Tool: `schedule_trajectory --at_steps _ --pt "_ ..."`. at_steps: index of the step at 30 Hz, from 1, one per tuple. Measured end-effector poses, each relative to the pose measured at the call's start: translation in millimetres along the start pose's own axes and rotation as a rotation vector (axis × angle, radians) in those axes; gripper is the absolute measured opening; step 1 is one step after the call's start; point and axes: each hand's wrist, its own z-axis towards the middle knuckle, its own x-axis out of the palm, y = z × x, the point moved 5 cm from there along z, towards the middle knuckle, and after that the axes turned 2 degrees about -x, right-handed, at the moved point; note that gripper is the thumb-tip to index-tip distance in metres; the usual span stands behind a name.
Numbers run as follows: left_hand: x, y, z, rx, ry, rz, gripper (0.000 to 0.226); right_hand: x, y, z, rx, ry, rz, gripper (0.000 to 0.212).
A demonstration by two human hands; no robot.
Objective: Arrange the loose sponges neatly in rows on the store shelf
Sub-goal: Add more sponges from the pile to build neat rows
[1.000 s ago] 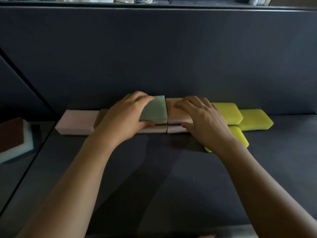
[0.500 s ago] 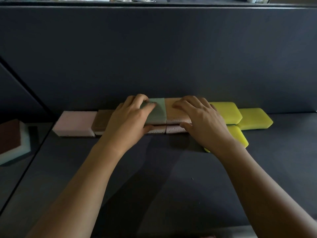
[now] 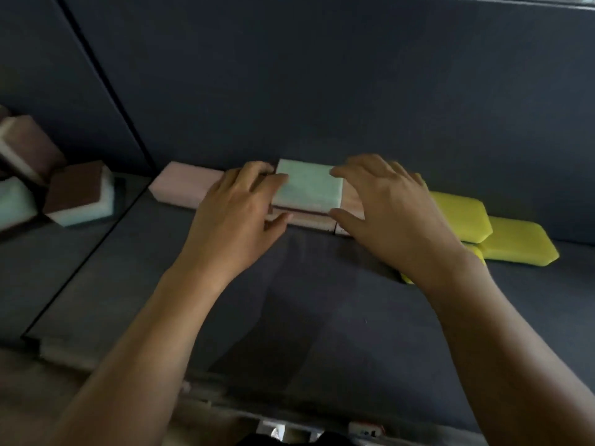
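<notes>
A pale green sponge (image 3: 307,186) lies flat on top of pinkish sponges (image 3: 309,222) in the row along the back of the dark shelf (image 3: 322,317). My left hand (image 3: 238,214) touches its left edge with relaxed fingers, thumb low at the front. My right hand (image 3: 386,207) rests with spread fingers over an orange sponge (image 3: 352,201), fingertips at the green sponge's right edge. A pink sponge (image 3: 185,185) ends the row on the left. Yellow sponges (image 3: 457,214) (image 3: 518,243) lie askew on the right, and another yellow sponge (image 3: 407,278) is mostly hidden under my right wrist.
Brown-and-white sponges (image 3: 80,194) (image 3: 25,146) sit in the neighbouring bay left of a slanted divider (image 3: 106,101). The dark back wall (image 3: 354,91) stands right behind the row. The shelf's front lip (image 3: 225,400) runs just below my forearms.
The green sponge, tilted up in my left hand before, now lies flat on the row. My left fingers have slid to its left edge; my right hand has shifted to its right edge.
</notes>
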Motion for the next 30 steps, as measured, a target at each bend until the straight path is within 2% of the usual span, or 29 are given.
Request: schedule_trajectory --at_steps 4,11,15,23,26,30 --pt "-26.3 25.9 -46.7 -0.182 -0.014 0.079 0.043 5.1 57.3 15.0 -0.200 0.023 0.107 0.044" --pt "-74.3 86.7 -136.6 -0.530 -0.013 0.215 0.045 41.5 153.9 28.0 -0.484 0.081 0.207 0.050" --pt "-93.9 115.1 -160.3 -0.592 -0.024 0.251 0.044 56.4 199.1 41.8 -0.540 0.134 0.235 0.051" --pt "-111.8 193.7 -170.1 -0.584 -0.030 0.230 0.044 99.3 273.3 96.0 -0.456 0.196 0.243 0.054" --pt "-122.4 226.6 -168.3 -0.565 -0.025 0.235 0.044 120.9 300.8 124.6 -0.350 0.251 0.193 0.057" --pt "-136.0 267.1 -162.5 -0.528 -0.065 0.251 0.041 145.0 332.3 163.1 -0.159 0.238 0.214 0.064"
